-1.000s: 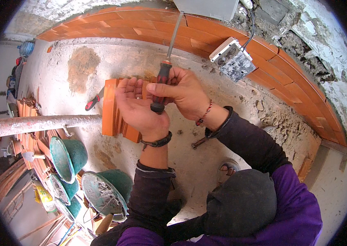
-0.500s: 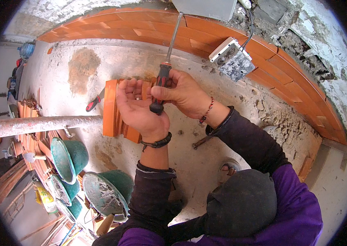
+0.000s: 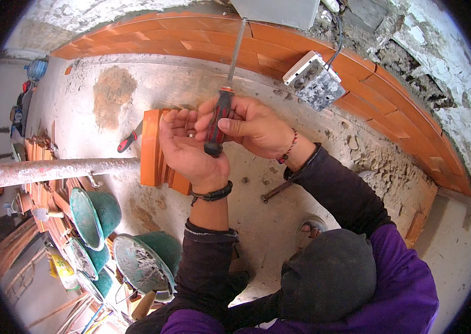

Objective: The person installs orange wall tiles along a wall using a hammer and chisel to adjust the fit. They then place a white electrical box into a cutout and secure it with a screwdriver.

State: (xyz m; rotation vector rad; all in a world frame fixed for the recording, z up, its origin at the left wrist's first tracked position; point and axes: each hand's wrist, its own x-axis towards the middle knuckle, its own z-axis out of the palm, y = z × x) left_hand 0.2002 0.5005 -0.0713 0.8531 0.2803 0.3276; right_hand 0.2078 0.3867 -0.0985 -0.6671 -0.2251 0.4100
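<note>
A long screwdriver point(image 3: 220, 118) with a black and red handle is gripped in my right hand point(image 3: 260, 127), thumb laid along the handle. Its thin shaft points away from me, and the tip meets the lower edge of a grey box point(image 3: 277, 10) at the wall. Just left of the handle, my left hand point(image 3: 186, 153) is cupped palm up, fingers loosely curled and apart, with nothing visible in it. The handle's butt end hangs over the left palm; whether they touch I cannot tell. Behind the left hand stand several orange bricks point(image 3: 150, 147).
A socket box point(image 3: 314, 80) hangs on a cable before the orange brick course point(image 3: 377, 92). A red-black handled tool point(image 3: 127, 142) lies left of the bricks. A horizontal pole point(image 3: 57, 170), several green buckets point(image 3: 102, 214) and a metal bar point(image 3: 277, 191) are nearby.
My right hand has shifted slightly right and turned with the screwdriver handle, its fingers now reaching past the handle's left side. The left hand and screwdriver tip stay nearly in place.
</note>
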